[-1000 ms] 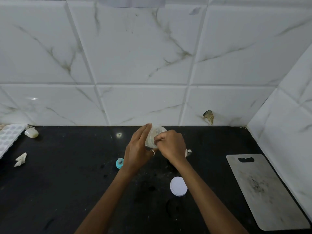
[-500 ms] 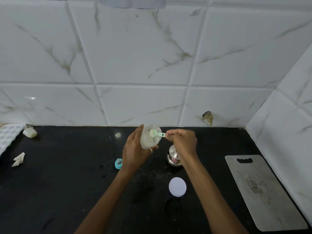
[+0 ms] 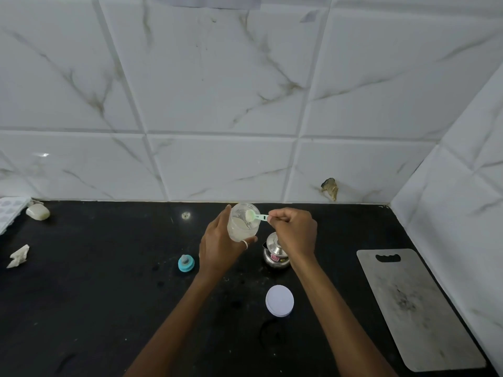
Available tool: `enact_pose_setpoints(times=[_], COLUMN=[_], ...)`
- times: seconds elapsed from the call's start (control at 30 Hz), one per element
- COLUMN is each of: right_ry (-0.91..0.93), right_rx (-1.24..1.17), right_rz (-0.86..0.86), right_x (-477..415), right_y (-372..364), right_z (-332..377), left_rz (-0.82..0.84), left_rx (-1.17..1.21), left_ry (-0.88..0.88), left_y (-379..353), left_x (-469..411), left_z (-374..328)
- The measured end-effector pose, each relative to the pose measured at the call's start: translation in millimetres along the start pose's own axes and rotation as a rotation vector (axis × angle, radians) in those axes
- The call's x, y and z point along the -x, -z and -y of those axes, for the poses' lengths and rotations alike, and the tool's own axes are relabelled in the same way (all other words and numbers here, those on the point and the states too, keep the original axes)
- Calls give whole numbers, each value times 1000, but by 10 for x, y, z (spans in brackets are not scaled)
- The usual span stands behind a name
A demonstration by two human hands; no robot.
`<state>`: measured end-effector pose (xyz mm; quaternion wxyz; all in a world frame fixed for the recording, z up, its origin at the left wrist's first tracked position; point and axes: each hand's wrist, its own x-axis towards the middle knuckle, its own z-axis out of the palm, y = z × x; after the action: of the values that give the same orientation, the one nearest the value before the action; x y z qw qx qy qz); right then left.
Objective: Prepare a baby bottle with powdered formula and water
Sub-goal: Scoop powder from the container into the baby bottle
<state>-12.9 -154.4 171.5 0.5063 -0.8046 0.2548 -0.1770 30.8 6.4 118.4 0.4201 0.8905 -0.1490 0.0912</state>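
Note:
My left hand (image 3: 220, 247) grips a clear jar (image 3: 242, 223) with white formula powder in it, lifted above the black counter and tilted toward me. My right hand (image 3: 295, 231) pinches the handle of a small pale green scoop (image 3: 255, 216), whose bowl holds powder over the jar's mouth. Under my right wrist stands a small steel pot (image 3: 275, 254). The jar's white lid (image 3: 279, 300) lies flat on the counter nearer me. A blue bottle teat ring (image 3: 186, 263) sits left of my left wrist. No bottle body is in view.
A grey cutting board (image 3: 416, 308) lies at the right near the tiled side wall. At far left are an ice tray (image 3: 11, 210), a pale soap bar (image 3: 38, 212) and a crumpled scrap (image 3: 18, 256). The tiled back wall bounds the counter (image 3: 95, 295).
My right hand has drawn back to the right out of the jar, lifting the green scoop with powder up to the mouth. The steel pot is now uncovered.

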Motion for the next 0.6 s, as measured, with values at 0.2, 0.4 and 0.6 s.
enact_pose_setpoints(times=[0.2,0.4,0.6], right_ry=[1,15,-35], right_rx=[8,-4,-71], right_rz=[-14,-15,-17], right_x=[-17,-25,-48], right_y=[-4,-15,11], right_z=[-58,-90,-141], left_rz=[46,49,57], left_rx=[-34,-19,1], left_ry=[62,72,81], left_y=[-41,-73,-106], left_x=[-10,-17,-10], left_z=[4,13,16])
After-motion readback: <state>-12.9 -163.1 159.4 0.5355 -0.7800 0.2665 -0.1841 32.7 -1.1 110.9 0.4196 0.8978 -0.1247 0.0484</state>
